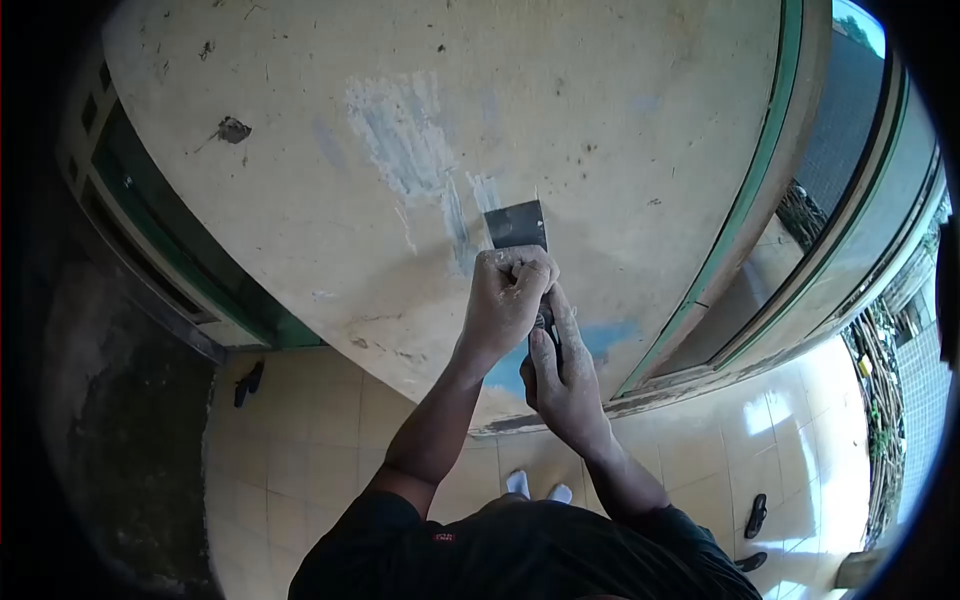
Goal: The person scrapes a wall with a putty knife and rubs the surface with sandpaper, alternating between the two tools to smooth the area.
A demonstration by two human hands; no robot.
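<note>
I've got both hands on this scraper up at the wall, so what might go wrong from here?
The left hand is closed just below the scraper blade, so a slip might scrape its knuckles on the wall.
A blade corner could gouge the wall beside the white streaks.
Dark sandals lie on the tiled floor to the right; stepping there might cause a stumble.

Scraper handle [548, 318] part-hidden, shirt [520, 558] cut off
</note>
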